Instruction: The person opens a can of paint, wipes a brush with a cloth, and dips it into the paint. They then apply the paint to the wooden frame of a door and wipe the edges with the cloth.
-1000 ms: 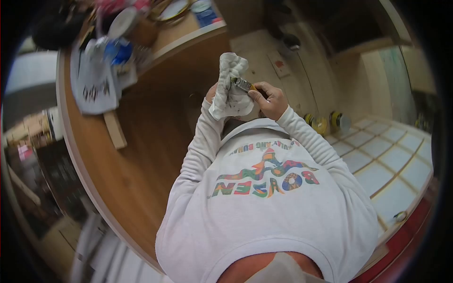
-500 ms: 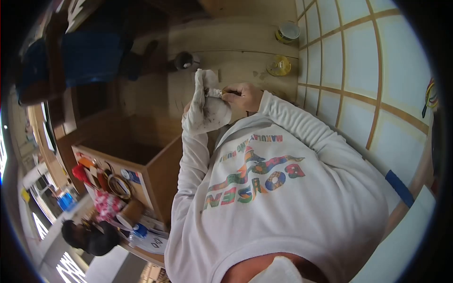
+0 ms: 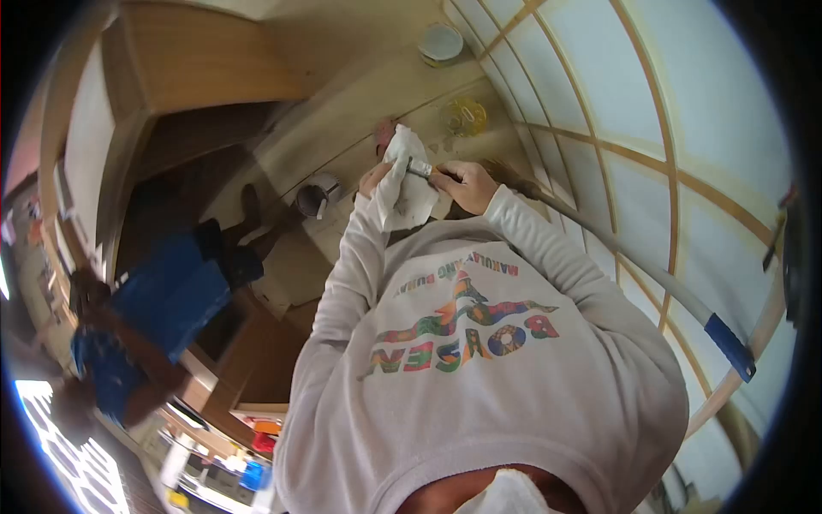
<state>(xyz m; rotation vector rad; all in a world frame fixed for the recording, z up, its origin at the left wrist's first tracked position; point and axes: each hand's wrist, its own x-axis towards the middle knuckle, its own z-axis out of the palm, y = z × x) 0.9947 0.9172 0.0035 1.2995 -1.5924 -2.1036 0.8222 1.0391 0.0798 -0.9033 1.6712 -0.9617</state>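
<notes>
In the head view, a white rag (image 3: 413, 206) with some dark marks is bunched in my left hand (image 3: 372, 179), whose fingers are closed around its left side. My right hand (image 3: 467, 186) is closed on the handle of a paintbrush (image 3: 419, 167) with a metal band. The brush head lies against the rag, and its bristles are largely hidden in the folds. Left of my hands, a dark-mouthed can (image 3: 318, 197) stands on the floor with something pale at its rim. Just beyond the rag is a small reddish thing (image 3: 385, 133) I cannot make out.
A yellow container (image 3: 465, 116) and a white-topped can (image 3: 441, 46) stand further off. White panels (image 3: 629, 201) with wooden strips line the right, where a pole with a blue grip (image 3: 729, 344) leans. Wooden cabinets (image 3: 205, 56) and a person in blue (image 3: 171, 291) are at left.
My view has turned, shifting the surroundings and bringing the pole and more of the person in blue into sight. The brush now tilts more, still against the rag. Both hands keep their hold.
</notes>
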